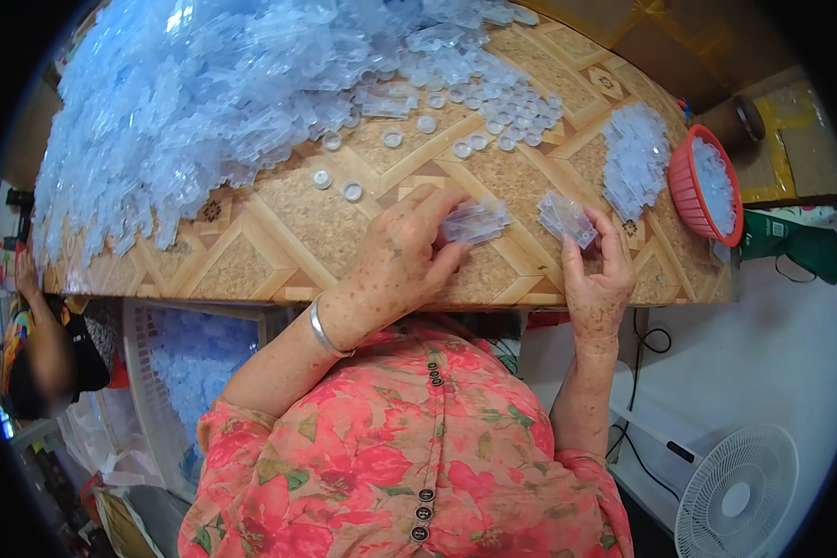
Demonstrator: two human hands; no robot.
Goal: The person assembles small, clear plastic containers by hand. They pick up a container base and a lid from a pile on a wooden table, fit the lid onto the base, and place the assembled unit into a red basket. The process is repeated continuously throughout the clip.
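- Left hand (pixel 405 246) and right hand (pixel 600 276), apart, each grip clear flat plastic pieces (pixel 481 221) over the wood-patterned desk (pixel 284 237).
- Seemingly done: small bluish-clear plastic pile (pixel 634 158), right.
- Apparently left: large bluish-clear plastic heap (pixel 223 102), left.

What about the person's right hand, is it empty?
No, the fingers of the right hand hold a small fanned bunch of clear plastic pieces.

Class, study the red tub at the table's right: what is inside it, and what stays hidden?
Inside the red tub lie pale, translucent plastic pieces. The top layer covers whatever is beneath, so the tub's bottom cannot be seen.
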